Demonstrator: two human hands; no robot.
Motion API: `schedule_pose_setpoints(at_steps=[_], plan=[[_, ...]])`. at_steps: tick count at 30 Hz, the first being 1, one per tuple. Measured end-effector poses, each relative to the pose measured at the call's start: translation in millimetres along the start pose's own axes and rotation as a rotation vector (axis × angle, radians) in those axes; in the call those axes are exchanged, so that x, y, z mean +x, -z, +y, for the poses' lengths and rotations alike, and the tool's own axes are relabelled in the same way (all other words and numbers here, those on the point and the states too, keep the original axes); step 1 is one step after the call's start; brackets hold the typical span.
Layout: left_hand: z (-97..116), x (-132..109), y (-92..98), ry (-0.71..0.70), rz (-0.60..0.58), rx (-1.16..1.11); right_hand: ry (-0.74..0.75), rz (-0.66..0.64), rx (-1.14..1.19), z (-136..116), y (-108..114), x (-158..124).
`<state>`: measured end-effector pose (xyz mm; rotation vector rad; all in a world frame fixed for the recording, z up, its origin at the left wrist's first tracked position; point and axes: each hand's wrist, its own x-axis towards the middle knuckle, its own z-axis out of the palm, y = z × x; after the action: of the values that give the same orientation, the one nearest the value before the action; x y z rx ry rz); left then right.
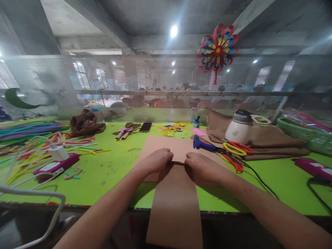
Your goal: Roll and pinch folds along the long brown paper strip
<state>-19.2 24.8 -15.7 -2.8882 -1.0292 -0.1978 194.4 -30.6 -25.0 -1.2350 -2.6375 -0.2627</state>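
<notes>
Brown sheet (176, 204) overhangs the near edge of the worktop (109, 173); our left hand (157, 160) and right hand (202, 167) pinch its seemingly folded far end. We judge even pressure best for a straight crease.

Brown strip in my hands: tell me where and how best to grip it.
Pinch the brown strip by its dark far edge, likely best from both sides, where the left hand and right hand are: that edge runs crosswise; the near end extends past the table.
</notes>
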Motion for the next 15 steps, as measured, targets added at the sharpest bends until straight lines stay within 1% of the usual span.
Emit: schedule_pose_setpoints(at_steps=[3,9,15], plan=[[2,-1,1.2,-0.005,-0.001,0.03,-0.004,-0.003,0.021,1,-3,0],[3,-2,4.0,0.017,-0.015,0.095,0.025,0.04,0.02,4,-11,0],[2,1,-2.9,0.025,0.025,0.207,0.055,0.093,-0.048,4,-17,8]])
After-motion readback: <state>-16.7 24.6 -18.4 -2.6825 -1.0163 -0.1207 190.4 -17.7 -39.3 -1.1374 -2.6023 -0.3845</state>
